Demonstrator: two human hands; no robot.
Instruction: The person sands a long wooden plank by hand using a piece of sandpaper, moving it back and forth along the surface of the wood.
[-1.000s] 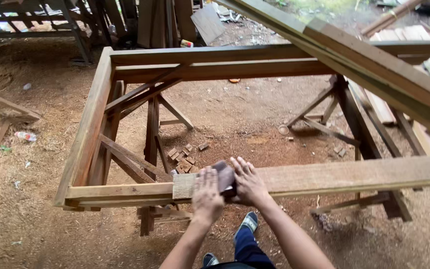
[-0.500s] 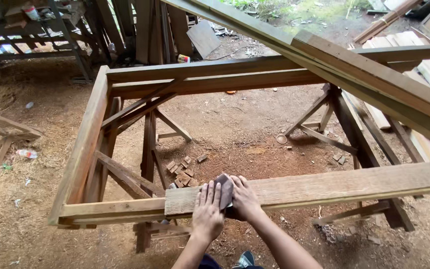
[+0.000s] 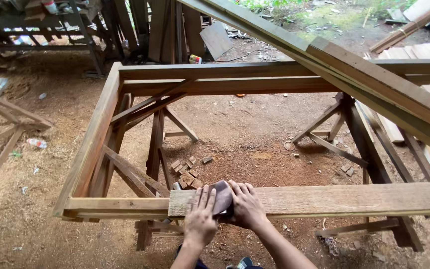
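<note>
Looking down from the head camera, I see both of my hands resting on a pale wooden plank (image 3: pixel 334 199) that lies flat along the near rail of a large wooden frame (image 3: pixel 95 134). My left hand (image 3: pixel 200 219) lies palm-down on the plank's left end, fingers (image 3: pixel 204 195) straight and slightly spread, pressing on the wood and on the left edge of a dark brown piece of sandpaper (image 3: pixel 222 196). My right hand (image 3: pixel 245 205) sits just beside it, touching the same sheet from the right, its fingers close together and curled over the sheet's far edge; I cannot tell how the thumb holds it. The sandpaper lies on top of the plank near its left end, between the two hands and partly under them.

The frame rests on wooden trestles (image 3: pixel 155 149); a second trestle (image 3: pixel 354 139) stands at the right. On the reddish dirt under the frame lies a small heap of wood offcuts (image 3: pixel 187 172). Sawdust covers the ground (image 3: pixel 31 209) to the left. A long beam (image 3: pixel 354 74) crosses the upper right corner, above the frame's far rail.
</note>
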